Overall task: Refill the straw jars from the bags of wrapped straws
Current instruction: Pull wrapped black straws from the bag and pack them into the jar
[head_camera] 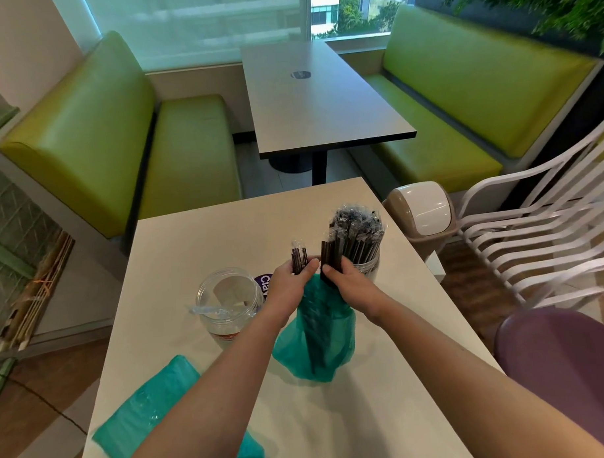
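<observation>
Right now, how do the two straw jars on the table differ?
Fill: the right jar is packed with upright wrapped straws; the left jar holds almost none.
Visibility: the left jar stands in full view; the right jar sits partly hidden behind the right hand.
Shared: both are clear, lidless, upright.

Premises: café or fast-food dining area. Evidence: green booth benches [95, 133] flanking a fixed table [323, 101]. Swing-lid bin [421, 214] present.
</observation>
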